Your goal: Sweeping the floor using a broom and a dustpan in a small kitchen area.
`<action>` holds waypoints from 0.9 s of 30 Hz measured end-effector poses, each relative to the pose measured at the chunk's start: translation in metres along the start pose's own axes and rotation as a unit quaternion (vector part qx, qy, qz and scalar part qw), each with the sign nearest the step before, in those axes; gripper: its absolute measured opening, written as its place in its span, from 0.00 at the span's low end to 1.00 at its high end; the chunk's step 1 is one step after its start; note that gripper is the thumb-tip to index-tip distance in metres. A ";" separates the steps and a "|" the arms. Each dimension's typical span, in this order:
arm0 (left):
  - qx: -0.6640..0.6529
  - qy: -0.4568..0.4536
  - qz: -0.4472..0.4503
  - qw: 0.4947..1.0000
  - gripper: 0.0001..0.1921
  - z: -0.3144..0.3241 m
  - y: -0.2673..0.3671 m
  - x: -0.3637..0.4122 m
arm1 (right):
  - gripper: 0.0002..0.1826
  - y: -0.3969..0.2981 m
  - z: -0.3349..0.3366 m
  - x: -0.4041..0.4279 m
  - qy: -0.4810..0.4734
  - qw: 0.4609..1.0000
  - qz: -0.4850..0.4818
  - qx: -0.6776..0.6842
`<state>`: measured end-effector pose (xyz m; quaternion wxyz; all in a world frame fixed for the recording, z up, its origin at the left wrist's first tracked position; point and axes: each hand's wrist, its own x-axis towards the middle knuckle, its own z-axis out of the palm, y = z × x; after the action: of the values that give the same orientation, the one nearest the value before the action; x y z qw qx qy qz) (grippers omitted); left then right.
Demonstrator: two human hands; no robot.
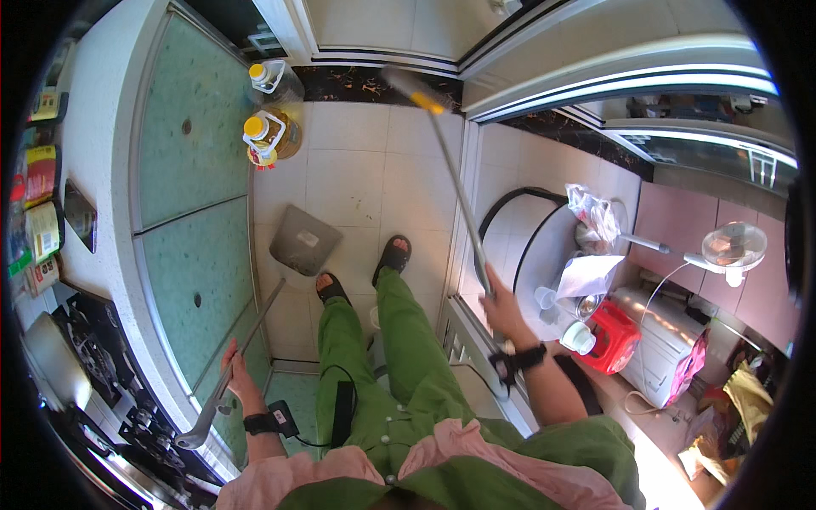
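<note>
My left hand grips the handle of a long-handled dustpan, whose grey pan rests on the tiled floor just ahead of my left foot. In my right hand is the pole of a broom. The broom's yellow collar and blurred head reach the dark stone threshold at the top of the view. Small yellowish debris lies on the tiles between the pan and the broom head.
Two yellow-capped plastic jugs stand by the green cabinet doors on the left. Counter and gas stove lie beyond. Along the right run a sliding door frame, a round table with bags and cups, a red jug and a small fan.
</note>
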<state>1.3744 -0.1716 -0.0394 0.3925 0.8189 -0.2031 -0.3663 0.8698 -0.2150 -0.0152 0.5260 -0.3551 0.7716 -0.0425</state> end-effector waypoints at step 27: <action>0.090 -0.040 -0.027 0.995 0.12 -0.003 -0.041 0.041 | 0.41 0.072 0.029 0.004 0.001 0.992 0.108 0.065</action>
<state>1.4052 -0.1699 -0.0887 0.2985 0.8409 -0.2286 -0.3893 0.8571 -0.1546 -0.0630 0.5483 -0.2346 0.8019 -0.0356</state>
